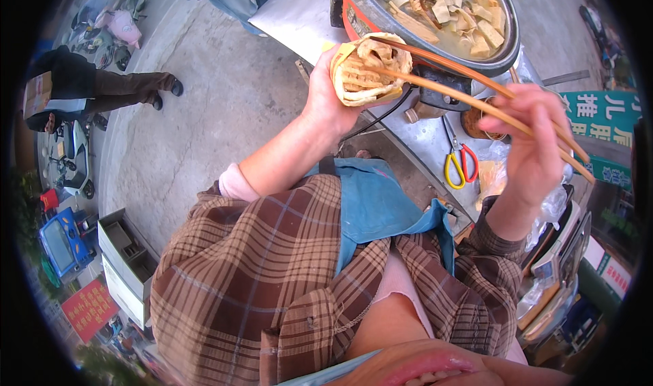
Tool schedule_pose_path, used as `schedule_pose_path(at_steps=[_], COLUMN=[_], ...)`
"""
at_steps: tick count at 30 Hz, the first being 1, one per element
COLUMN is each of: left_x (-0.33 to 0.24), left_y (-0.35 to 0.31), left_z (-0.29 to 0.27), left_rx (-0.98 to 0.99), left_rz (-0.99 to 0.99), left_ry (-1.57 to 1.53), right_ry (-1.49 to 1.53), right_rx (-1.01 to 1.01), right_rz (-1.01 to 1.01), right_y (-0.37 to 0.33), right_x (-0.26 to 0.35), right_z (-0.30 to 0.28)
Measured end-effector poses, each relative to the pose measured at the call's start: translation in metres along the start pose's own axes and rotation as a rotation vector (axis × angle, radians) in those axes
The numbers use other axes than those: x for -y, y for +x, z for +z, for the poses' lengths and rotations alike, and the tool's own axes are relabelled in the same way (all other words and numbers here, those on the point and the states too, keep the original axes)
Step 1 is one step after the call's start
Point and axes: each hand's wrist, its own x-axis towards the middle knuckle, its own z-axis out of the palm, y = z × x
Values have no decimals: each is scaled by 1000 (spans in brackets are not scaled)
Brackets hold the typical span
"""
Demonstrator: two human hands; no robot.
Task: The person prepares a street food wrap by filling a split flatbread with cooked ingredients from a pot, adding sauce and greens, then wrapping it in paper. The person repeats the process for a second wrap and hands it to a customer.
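Observation:
My left hand [325, 93] is wrapped round a rolled flatbread [350, 90], its open end turned up and showing a folded, pale brown filling. Between the fingers of my right hand [530, 141] is a pair of long wooden chopsticks [469, 100]. Their tips reach into the open end of the roll; what they pinch there, if anything, I cannot make out. Just beyond the roll stands a big round pot [511, 36] with an orange-red side. Pieces of tofu and other pale chunks [469, 8] sit in its broth.
Scissors [461, 168] with one yellow and one red handle lie on the metal table [427, 136], near a brown-filled jar [476, 123]. Plastic bags [547, 212] are at the right. A person [81, 83] stands at the far left, beyond a grey-white box [126, 277].

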Motion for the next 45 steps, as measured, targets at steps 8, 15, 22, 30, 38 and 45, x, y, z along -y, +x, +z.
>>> schedule_pose_path(at_steps=[8,15,22,30,38,45], left_x=[5,8,8,6,5,3], left_y=[-4,0,-2,-7,-11,-12], left_z=[31,67,64,58,57,52], left_rx=[-106,-136,-64,-4,-28,27], left_rz=[-13,-14,-38,-48,-50,-49], left_ry=[0,-5,1,14,27,13], right_ry=[176,211,-187,-141,-136,-135], right_rx=[-81,-94,-392,-362,-397,-403], right_rz=[204,-11,-42,-243,-418,-431], right_y=[2,21,50,51,57,63], right_x=[-21,6,13,15,39,34], right_z=[-2,-63,-103,-116,-113,-103])
